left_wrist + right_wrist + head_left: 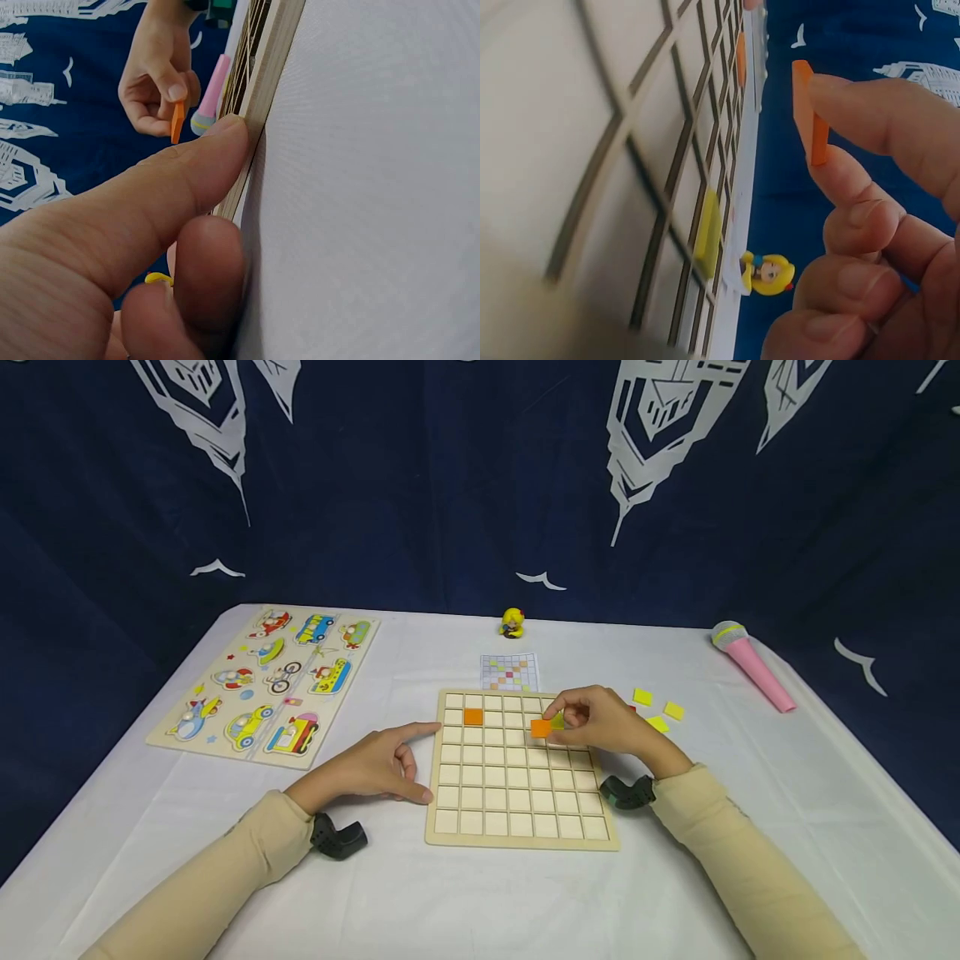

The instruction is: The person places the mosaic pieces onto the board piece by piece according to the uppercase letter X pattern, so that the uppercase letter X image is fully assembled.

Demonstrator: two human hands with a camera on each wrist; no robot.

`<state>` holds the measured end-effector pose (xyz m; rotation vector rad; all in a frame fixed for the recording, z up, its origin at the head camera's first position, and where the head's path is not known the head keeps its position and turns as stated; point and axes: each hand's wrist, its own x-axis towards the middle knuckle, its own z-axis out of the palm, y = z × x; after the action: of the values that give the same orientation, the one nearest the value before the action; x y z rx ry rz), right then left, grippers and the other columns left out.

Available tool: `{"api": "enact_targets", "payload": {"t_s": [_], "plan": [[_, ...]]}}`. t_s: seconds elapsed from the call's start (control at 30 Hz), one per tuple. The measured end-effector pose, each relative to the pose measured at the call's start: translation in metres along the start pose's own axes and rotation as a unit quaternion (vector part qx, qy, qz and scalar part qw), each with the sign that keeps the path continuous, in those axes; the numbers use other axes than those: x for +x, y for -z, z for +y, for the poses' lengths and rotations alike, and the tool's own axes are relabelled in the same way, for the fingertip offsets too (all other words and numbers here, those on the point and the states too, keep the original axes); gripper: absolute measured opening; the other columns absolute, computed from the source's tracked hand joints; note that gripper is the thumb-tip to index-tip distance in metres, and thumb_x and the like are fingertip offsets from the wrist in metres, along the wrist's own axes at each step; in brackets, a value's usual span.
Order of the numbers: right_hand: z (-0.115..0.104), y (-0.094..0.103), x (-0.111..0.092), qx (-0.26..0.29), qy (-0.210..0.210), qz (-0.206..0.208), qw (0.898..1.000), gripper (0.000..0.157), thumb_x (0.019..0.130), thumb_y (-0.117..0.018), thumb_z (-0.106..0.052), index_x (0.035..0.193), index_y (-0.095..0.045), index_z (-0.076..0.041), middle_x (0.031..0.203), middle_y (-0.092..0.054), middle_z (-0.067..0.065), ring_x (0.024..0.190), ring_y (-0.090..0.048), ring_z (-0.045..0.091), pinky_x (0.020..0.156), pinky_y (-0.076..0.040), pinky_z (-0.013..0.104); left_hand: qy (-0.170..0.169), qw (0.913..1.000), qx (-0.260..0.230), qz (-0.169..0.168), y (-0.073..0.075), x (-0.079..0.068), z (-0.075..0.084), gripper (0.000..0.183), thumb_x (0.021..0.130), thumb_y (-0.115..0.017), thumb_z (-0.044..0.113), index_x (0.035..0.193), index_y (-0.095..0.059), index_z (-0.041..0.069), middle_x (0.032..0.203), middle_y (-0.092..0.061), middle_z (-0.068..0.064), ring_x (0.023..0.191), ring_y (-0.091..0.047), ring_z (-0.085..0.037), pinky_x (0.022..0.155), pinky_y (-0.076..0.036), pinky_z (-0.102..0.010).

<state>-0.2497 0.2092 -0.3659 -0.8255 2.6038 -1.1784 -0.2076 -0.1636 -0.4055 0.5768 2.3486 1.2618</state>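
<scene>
The right hand point(598, 720) pinches a square orange tile point(540, 728) above the pale wooden grid board point(517, 842); the left hand point(369, 767), forefinger straight, touches its left edge.

the head view looks forward and down over the wooden grid board point(517, 777). both wrist views lie sideways and close: the left faces along the board's edge point(266, 75), the right skims its cells point(525, 135); they share the held orange tile point(802, 105).

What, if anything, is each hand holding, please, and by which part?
The right hand pinches an orange tile by the edge nearest the palm; the left hand holds nothing, touching the grid board.
</scene>
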Motion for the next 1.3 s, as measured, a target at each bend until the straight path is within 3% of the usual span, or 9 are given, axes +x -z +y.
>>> {"api": "enact_targets", "payload": {"t_s": [0.7,1.3], "plan": [[-0.021,-0.026,0.036,-0.052,0.002,-0.052,0.997,0.016,0.088,-0.088,-0.008,0.100,-0.078,-0.004,0.065,-0.048,-0.007,0.060,-0.041,0.011,0.065,-0.037,0.028,0.001,1.0000,0.002,0.001,0.001,0.000,0.000,0.104,0.078,-0.098,0.014,0.164,-0.042,0.003,0.078,-0.066,-0.005,0.057,-0.057,-0.012,0.054,-0.044,-0.024],[-0.033,-0.041,0.050,-0.079,-0.027,-0.073,0.994,0.014,0.086,-0.090,-0.006,0.095,-0.079,-0.006,0.063,-0.047,-0.006,0.055,-0.035,0.009,0.066,-0.038,0.029,0.011,0.9999,0.005,0.001,0.001,0.001,0.000,0.104,0.078,-0.098,0.016,0.165,-0.042,0.005,0.080,-0.066,-0.006,0.057,-0.057,-0.013,0.056,-0.044,-0.025]]}}
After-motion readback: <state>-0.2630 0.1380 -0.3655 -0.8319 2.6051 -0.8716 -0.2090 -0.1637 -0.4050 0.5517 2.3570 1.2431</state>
